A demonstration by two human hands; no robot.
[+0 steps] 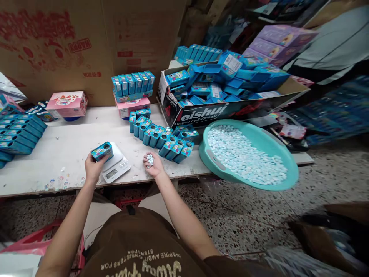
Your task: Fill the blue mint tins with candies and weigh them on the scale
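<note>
My left hand [93, 165] grips a small blue tin [102, 150], held on its side just above a white kitchen scale [115, 166]. To the right, my right hand [152, 163] is cupped palm up around a small heap of pale candies [150, 159]. A row of open blue tins [161, 138] lies on the white table [63, 154] just beyond my right hand. Farther right, a teal basin [259, 138] full of pale candies overhangs the table's front edge.
A cardboard box [225, 109] of blue cartons stands behind the basin. Pink boxes [67, 103] and stacked blue tins [133, 82] sit at the back. More blue tins [17, 132] crowd the left end. Large cartons form the back wall. A person's grey sleeve [331, 50] shows at upper right.
</note>
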